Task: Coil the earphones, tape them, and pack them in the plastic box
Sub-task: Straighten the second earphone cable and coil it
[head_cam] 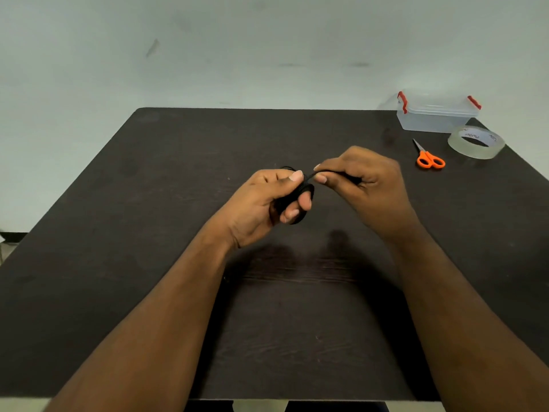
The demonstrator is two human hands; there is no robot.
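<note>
Over on the left side of the dark table (118, 203) there is only bare surface, so the action starts at the centre, where the left hand (267, 200) hovers above the tabletop with its fingers curled round a bundle of black earphones (297, 217), the loops wrapped about the fingers and the thumb pressing on top to pin them. Just beside it, almost touching, the right hand (362, 185) pinches the loose end of the cord between thumb and forefinger, drawing it taut toward the coil; how much free cord remains is hidden inside that fist. This reads as the coiling step, and by the look of it nearly done, with most of the cable already gathered into the left hand. Further right and well apart from the hands lie the orange scissors (429, 159), blades pointing away, then the roll of clear tape (476, 142) lying flat near the table's right edge, and behind it at the far right corner the plastic box (436, 114) with its red clips, lid apparently on. Nothing there has been taken up for the job yet. The next move calls for tucking that last end in, keeping the left-hand grip firm so the loops don't spring loose, and freeing the right hand to reach for the tape.
</note>
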